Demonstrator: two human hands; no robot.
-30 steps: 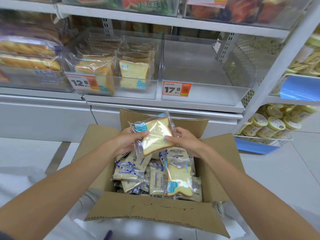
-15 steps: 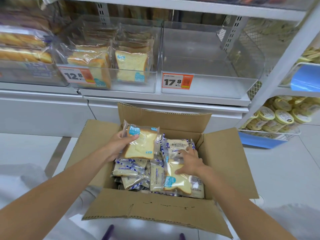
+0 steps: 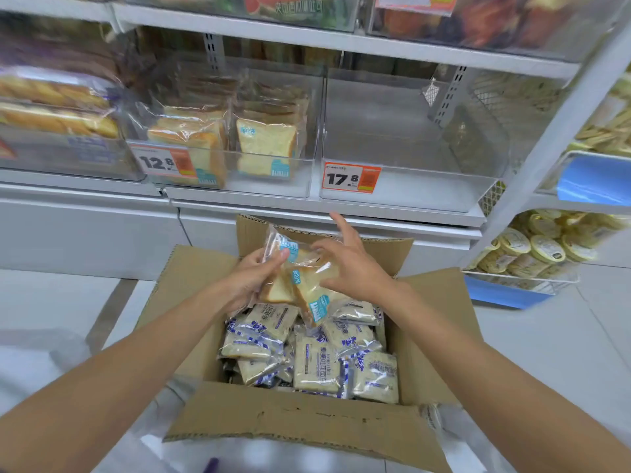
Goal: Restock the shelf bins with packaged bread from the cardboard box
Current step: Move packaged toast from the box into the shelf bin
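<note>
An open cardboard box [image 3: 300, 425] sits on the floor below the shelf, holding several bread packets [image 3: 317, 363] with blue-and-white print. Above the box, my left hand [image 3: 251, 283] grips two clear packets of sliced toast [image 3: 302, 288] with teal labels, its thumb across the top one. My right hand [image 3: 356, 268] lies against the right side of these packets with its fingers spread and straight. On the shelf above stands an empty clear bin [image 3: 409, 194] with a 17.8 price tag. To its left, a clear bin [image 3: 300, 189] with a 12.8 tag holds toast packets.
A third bin [image 3: 68, 158] at far left holds long loaves. Round yellow tubs fill a wire basket [image 3: 526, 279] at lower right on a side rack. An upper shelf [image 3: 341, 39] overhangs the bins. The box's back flap [image 3: 386, 245] stands upright below the shelf edge.
My right hand lifted a second toast packet out of the box and brought it up against the one in my left hand. Both hands rose toward the shelf.
</note>
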